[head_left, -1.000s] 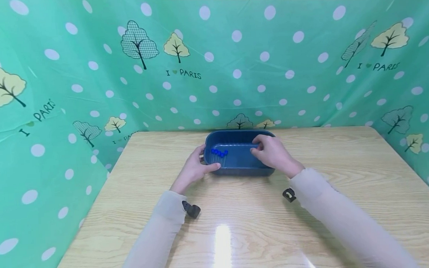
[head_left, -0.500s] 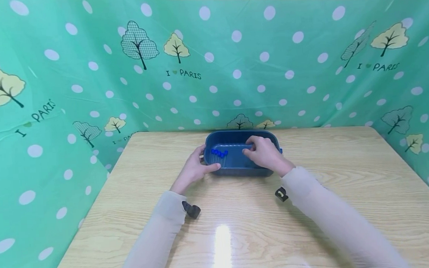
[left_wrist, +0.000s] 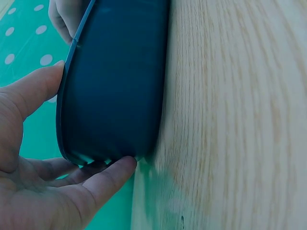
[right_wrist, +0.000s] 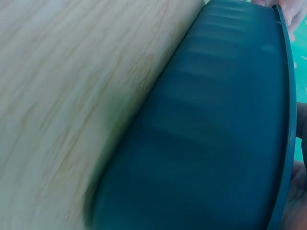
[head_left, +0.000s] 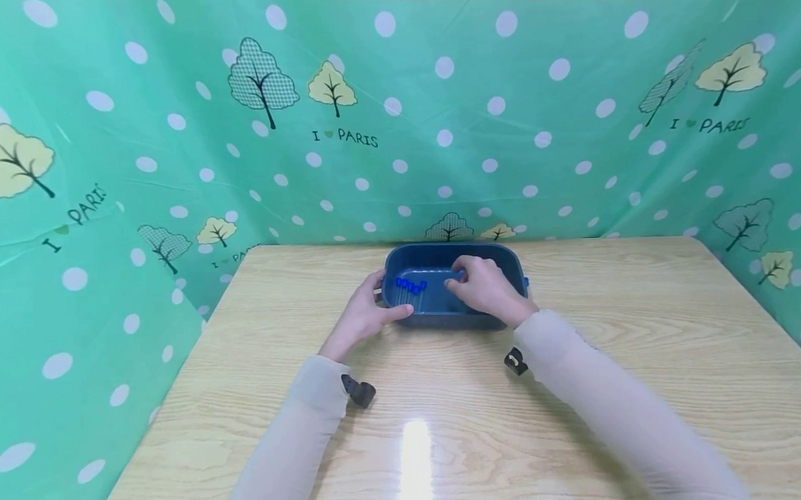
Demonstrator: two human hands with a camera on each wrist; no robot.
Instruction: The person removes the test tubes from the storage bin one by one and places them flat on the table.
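Observation:
A dark blue oblong plastic basin (head_left: 445, 322) stands on the table. Around its left end lies my left hand (head_left: 363, 311), thumb on the near rim and fingers against the outer end wall, as the left wrist view confirms with the thumb (left_wrist: 41, 86) at the rim. Several small bright blue pieces (head_left: 411, 286) lie in a row on the ribbed left part of the basin's floor. My right hand (head_left: 487, 287) reaches over the near rim into the basin with bent fingers. Whether anything small sits between its fingertips is too small to tell; the right wrist view mostly shows the basin's outer wall (right_wrist: 211, 124).
The light wood table (head_left: 294, 301) extends on both sides and in front of the basin. A green dotted cloth (head_left: 435, 127) hangs directly behind it and at the sides. Dark wrist mounts (head_left: 359, 390) stick out from both sleeves.
My right hand has moved left inside the basin, toward the small blue pieces, uncovering the basin's right end. The left hand and the basin stay where they were.

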